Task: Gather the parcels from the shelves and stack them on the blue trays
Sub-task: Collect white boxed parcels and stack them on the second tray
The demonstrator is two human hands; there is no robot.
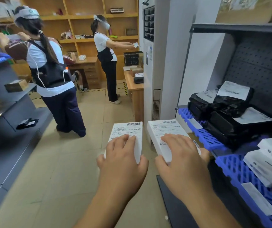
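Note:
My left hand (123, 158) grips a flat white boxed parcel (128, 130) with a shipping label on top, held over the floor. My right hand (181, 157) grips a second white labelled parcel (165, 129) beside it, close to the right shelf. A blue tray (196, 129) on that shelf carries a stack of black bagged parcels (230, 112) with white labels. A nearer blue tray (240, 175) holds several white boxes (267, 162).
Two people stand ahead: one (49, 71) at the grey shelving (8, 129) on the left, another (107, 58) by a wooden desk (134, 89). A small black parcel (27, 123) and a brown box (16, 85) lie on the left shelves. A white floor unit (155, 55) stands beside the right shelf.

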